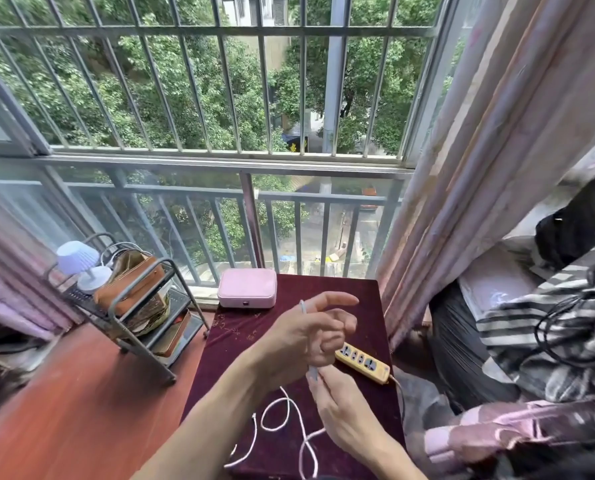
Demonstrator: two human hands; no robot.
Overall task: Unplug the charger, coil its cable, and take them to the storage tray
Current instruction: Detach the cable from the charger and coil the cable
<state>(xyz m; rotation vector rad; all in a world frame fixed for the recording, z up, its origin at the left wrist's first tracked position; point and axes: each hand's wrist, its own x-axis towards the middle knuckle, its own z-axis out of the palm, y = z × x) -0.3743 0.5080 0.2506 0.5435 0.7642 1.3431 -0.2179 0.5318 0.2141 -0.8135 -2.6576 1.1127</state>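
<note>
Cable (291, 403): slack white loops on the tabletop (240, 341), bottom centre. Right hand (341, 414) sits just above the loops, fingers pinching the strand. Left hand (306, 334) is higher, lower fingers curled around the cable, index finger straight, a white end poking out on top. Can't tell where the charger block is, probably hidden in the hands. Power strip (362, 363), centre right, sockets look empty. Cable is light, limp and springy, so grip across the whole bundle or it will uncoil. Rack (133, 306) far left.

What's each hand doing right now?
Left hand: holding the white cable, looped over it.
Right hand: pinching the same cable.
</note>
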